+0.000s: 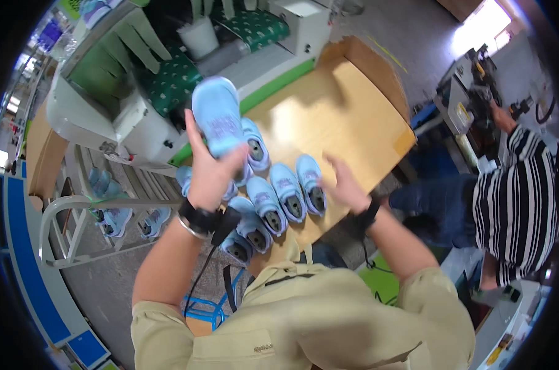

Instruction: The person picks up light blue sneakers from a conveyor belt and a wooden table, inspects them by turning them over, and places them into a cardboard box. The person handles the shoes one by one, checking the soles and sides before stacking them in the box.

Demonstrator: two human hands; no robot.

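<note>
My left hand grips a light blue child's shoe and holds it raised above the wooden table. Several more light blue shoes with grey inserts lie in rows on the table's near left part. My right hand hovers with fingers apart just right of the rightmost shoe, holding nothing. Both wrists wear black bands, and a cable hangs from the left one.
A white and green machine stands behind the table. A metal rack at the left holds more blue shoes. A person in a striped shirt works at a machine on the right.
</note>
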